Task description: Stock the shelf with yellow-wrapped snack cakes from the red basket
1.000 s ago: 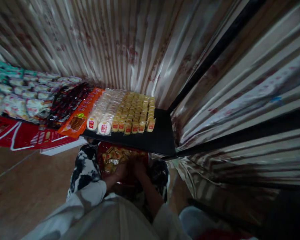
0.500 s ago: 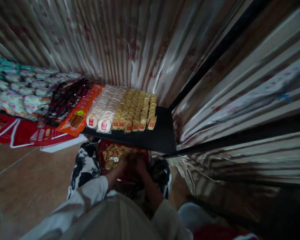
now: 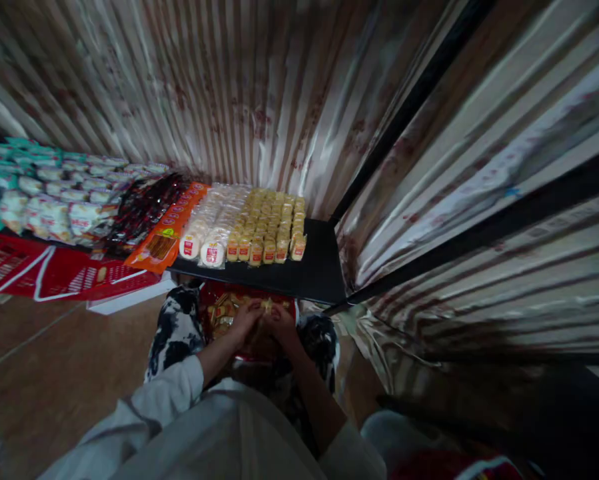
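Observation:
My left hand (image 3: 245,320) and my right hand (image 3: 281,323) are close together over a red bag (image 3: 292,308) resting between my knees. A small pale-yellow wrapped biscuit (image 3: 266,305) shows between my fingertips, with the fingers of both hands closed on it. Its far end is visible; the rest is hidden by my fingers. Inside the bag, to the left of my left hand, lie loose wrapped biscuits (image 3: 222,310) in gold and red packaging. My right hand covers part of the bag's contents.
Just beyond my hands is a black shelf (image 3: 319,263) bearing rows of wrapped biscuits (image 3: 269,230), white round crackers (image 3: 212,250), an orange packet (image 3: 159,237), dark packets (image 3: 146,207) and white packets (image 3: 49,213). A black pole (image 3: 404,123) and striped curtain (image 3: 219,87) stand behind.
My hands have risen slightly out of the bag's contents and now meet at a wrapped biscuit. The head view has shifted a little, moving the shelf slightly down in the picture.

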Available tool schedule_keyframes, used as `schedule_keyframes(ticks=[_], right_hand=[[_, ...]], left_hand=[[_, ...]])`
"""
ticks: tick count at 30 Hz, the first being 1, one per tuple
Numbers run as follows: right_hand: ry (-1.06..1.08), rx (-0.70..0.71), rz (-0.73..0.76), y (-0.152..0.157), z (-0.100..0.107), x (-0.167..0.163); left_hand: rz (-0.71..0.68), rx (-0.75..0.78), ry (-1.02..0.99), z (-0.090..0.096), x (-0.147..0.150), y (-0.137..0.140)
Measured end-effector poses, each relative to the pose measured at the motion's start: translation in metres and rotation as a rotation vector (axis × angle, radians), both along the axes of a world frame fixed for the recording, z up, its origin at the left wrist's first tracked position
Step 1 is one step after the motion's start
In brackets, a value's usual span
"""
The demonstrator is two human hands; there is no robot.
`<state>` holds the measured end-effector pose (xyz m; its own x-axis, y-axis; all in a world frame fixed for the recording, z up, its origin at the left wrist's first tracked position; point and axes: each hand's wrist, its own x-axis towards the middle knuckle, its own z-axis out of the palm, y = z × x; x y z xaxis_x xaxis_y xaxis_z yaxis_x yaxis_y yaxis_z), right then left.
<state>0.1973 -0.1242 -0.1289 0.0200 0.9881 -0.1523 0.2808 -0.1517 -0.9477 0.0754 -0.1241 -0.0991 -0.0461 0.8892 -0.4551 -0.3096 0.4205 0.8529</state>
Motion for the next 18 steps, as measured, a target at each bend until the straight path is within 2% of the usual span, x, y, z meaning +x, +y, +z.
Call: schedule_keyframes(ticks=[4,9,13,15,18], right_hand=[[0.101,0.083,-0.023,-0.001,0.011,-0.004],[0.135,0.076,-0.017,-0.006,0.018,-0.001],[0.143,0.068,-0.019,-0.009,0.019,0.006],[0.167,0.036,-0.094,-0.010,0.018,0.010],[0.225,-0.065,-0.255,-0.010,0.018,0.015]], left_hand=[[0.052,0.012,0.021,0.005,0.006,0.004],[0.111,-0.031,0.015,0.018,0.012,0.007],[0.099,-0.055,0.069,0.027,0.011,0.005],[0.094,-0.096,0.042,0.031,0.008,0.006],[0.142,-0.159,-0.106,0.035,0.005,0.009]])
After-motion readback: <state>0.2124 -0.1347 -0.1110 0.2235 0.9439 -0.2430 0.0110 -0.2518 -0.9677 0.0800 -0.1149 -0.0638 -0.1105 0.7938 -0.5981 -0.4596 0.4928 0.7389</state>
